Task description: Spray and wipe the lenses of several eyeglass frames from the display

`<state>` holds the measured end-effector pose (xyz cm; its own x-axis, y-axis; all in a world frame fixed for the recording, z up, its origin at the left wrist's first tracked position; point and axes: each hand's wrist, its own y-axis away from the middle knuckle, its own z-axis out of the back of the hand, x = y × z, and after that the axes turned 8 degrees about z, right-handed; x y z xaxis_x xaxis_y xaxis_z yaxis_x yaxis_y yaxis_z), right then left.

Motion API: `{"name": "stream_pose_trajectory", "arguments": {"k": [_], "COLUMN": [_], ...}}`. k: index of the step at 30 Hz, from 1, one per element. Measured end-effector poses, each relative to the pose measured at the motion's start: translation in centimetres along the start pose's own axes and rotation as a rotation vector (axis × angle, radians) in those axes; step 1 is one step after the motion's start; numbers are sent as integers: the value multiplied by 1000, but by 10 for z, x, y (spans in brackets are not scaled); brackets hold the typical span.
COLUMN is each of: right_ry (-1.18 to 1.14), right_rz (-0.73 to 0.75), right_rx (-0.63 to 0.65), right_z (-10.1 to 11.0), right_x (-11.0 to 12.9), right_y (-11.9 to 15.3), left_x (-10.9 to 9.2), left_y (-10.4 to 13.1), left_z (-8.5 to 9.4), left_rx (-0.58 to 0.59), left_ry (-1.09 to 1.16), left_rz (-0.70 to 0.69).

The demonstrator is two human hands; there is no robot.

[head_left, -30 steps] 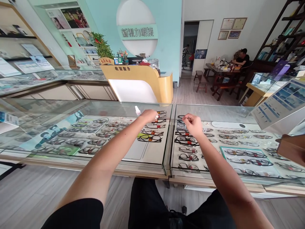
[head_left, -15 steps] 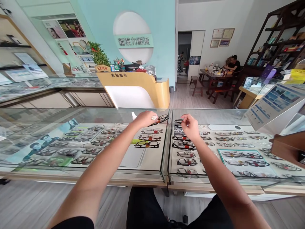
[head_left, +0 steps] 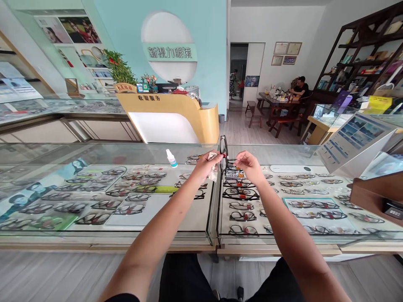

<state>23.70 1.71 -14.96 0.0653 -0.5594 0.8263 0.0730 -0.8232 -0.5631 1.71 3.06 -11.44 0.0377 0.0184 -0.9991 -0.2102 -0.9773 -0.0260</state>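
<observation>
My left hand (head_left: 206,165) is closed on a pair of dark-framed eyeglasses (head_left: 223,144), held upright on edge above the glass counter. A crumpled pale cloth (head_left: 213,173) is bunched in the same hand. Just right of the eyeglasses is my right hand (head_left: 250,165), its fingers loosely curved and apart, with nothing visible in them. On the counter to the left stands a small white spray bottle (head_left: 171,159) with a blue-marked label. Under the glass below my hands lie rows of eyeglasses (head_left: 241,193), many with red tags.
The glass display counter (head_left: 217,226) spans the view, with a seam between two cases. A tilted information board (head_left: 355,140) and a brown box (head_left: 374,197) stand at right. Behind are a yellow-fronted cashier desk (head_left: 208,121) and a person (head_left: 300,89) seated at a wooden table.
My left hand has moved right and now holds the eyeglasses raised on edge, with the cloth. The spray bottle, partly hidden behind that hand before, now shows fully. My view has shifted slightly.
</observation>
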Motion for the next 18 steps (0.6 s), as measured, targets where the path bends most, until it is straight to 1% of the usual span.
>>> {"name": "stream_pose_trajectory", "arguments": {"k": [5, 10, 12, 18], "right_ry": [-79, -173, -191, -192], "right_rz": [-45, -59, -68, -68], "right_rx": [85, 102, 106, 76], "right_z": [-2, -5, -6, -5], "right_x": [3, 4, 5, 5], "right_y": [3, 5, 6, 6], "left_x": [20, 29, 31, 38], "left_y": [-1, 4, 5, 6], "left_z": [-2, -2, -2, -3], "left_rx": [64, 124, 116, 21], "left_ry": [104, 54, 37, 45], "left_rz": [81, 62, 38, -14]}}
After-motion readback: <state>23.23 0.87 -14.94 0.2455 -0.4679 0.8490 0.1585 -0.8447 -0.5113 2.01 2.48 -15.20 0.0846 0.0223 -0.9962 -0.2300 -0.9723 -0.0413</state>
